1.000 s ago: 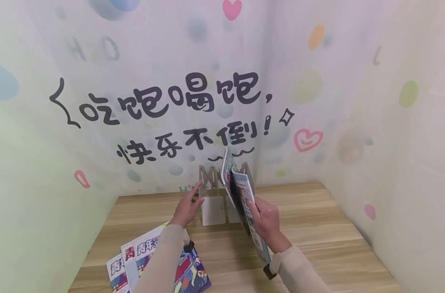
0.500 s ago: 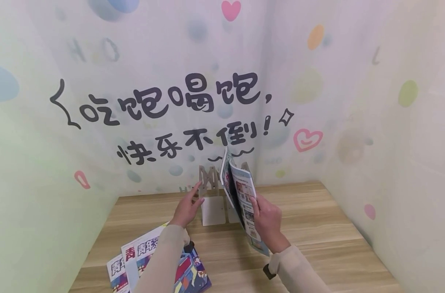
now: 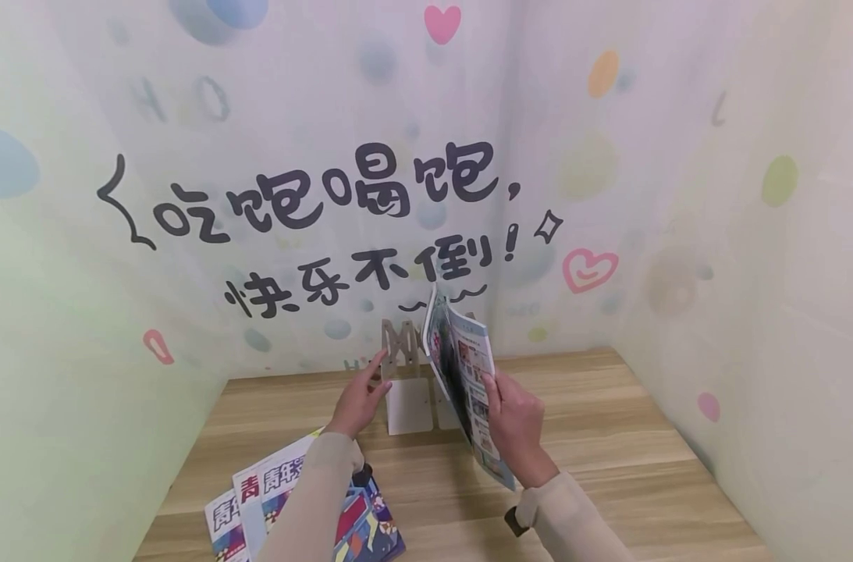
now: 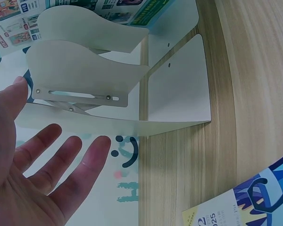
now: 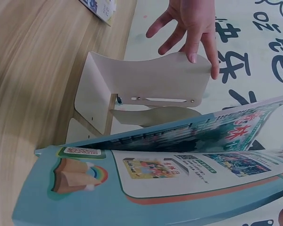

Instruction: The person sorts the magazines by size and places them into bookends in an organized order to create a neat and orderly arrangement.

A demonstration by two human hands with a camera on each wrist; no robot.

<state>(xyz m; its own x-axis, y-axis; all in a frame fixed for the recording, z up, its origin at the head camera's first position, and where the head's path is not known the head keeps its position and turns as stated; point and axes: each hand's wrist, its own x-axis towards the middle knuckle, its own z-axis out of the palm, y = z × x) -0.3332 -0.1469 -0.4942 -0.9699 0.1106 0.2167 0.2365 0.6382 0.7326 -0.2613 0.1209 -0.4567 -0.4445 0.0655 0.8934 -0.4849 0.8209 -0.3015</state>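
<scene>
My right hand [image 3: 517, 417] grips magazines [image 3: 484, 402], seemingly two, by their near side. They stand upright and slightly tilted over the right part of a beige metal folding bookend [image 3: 408, 407]. In the right wrist view a gap parts the light-blue magazine [image 5: 151, 207] from one with a dark green cover [image 5: 198, 136]. My left hand [image 3: 356, 402] is at the bookend's left upright panel, fingers fairly straight; in the right wrist view its fingertips [image 5: 192, 57] touch or nearly touch that panel [image 5: 155, 77]. Magazines hide the bookend's right side.
Several magazines [image 3: 247, 488] with purple and white covers lie overlapping on the wooden table [image 3: 581, 468] at the front left, partly under the left sleeve. A wall [image 3: 314, 101] with printed writing rises behind the table's back edge.
The magazines in my right hand have turned a little, showing more of the printed right face and covering more of the bookend's right panel. My left hand keeps its place.
</scene>
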